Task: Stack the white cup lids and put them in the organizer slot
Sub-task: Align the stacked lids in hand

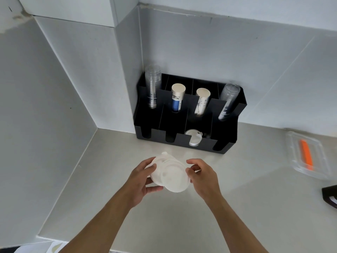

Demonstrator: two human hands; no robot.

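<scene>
Here, at the centre of the frame, two bare hands hold a few overlapping white cup lids (pixel 170 175) just above a pale counter (pixel 164 221). The left hand (pixel 141 181) curls around the lids' left edge — thumb on top, fingers beneath. The right hand (pixel 202 177) pinches the right edge with bent fingertips. Above them, against the tiled wall, stands a black organizer (pixel 226 143); one lid (pixel 194 137) already sits in its third front slot from the left. Cup stacks fill its rear compartments.
</scene>
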